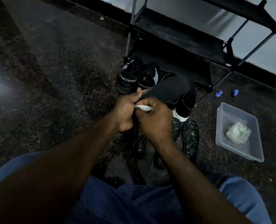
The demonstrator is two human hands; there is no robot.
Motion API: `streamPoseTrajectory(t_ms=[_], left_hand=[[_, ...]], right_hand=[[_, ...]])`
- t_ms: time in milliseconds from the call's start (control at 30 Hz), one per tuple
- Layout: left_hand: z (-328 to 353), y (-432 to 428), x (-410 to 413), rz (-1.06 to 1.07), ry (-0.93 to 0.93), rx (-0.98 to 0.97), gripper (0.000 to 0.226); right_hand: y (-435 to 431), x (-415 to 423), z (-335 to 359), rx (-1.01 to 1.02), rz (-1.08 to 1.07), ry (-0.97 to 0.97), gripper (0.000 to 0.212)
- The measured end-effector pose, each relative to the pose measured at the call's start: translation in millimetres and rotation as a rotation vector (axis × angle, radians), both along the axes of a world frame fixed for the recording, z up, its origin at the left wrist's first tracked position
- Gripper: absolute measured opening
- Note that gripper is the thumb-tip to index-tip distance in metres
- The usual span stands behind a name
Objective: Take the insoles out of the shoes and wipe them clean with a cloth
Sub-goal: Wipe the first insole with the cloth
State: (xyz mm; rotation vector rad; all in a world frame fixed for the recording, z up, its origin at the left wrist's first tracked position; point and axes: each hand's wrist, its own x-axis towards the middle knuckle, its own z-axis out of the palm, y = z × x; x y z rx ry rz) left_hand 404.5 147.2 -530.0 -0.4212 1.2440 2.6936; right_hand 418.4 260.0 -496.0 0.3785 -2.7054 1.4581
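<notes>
**Hands wiping a black insole above a dark floor**

Seen from above, two bare hands meet over a dark speckled stone floor (pixel 69 78). The left hand (pixel 126 110) grips the near end of a flat black foam insole (pixel 171 88), thumb on top and fingers curled beneath. The insole's long axis runs away from the hands, up and to the right. It crosses in front of a pair of black knit sneakers lettered SPORT (pixel 129 78) and points towards a black metal shoe rack (pixel 182 38). The right hand (pixel 155 122) pinches a small crumpled white cloth (pixel 143 108) against the insole's near end, touching the left hand. Most of the insole lies beyond the right hand, so a wiping stroke would probably travel outward along that axis.
</notes>
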Motion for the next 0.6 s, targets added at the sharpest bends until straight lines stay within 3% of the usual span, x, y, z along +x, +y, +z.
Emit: streamPoseTrajectory(t_ms=[133, 433, 600], left_hand=[[0, 1, 0, -0.039, 0.005, 0.020, 0.057], [0, -9, -6, 0.043, -0.036, 0.021, 0.058], [-1, -4, -3, 0.024, -0.043, 0.014, 0.060]], right_hand=[[-5, -7, 1, -0.075, -0.068, 0.040, 0.009], [17, -10, -7, 0.191, 0.221, 0.177, 0.010], [5, -7, -5, 0.065, 0.116, 0.080, 0.009]])
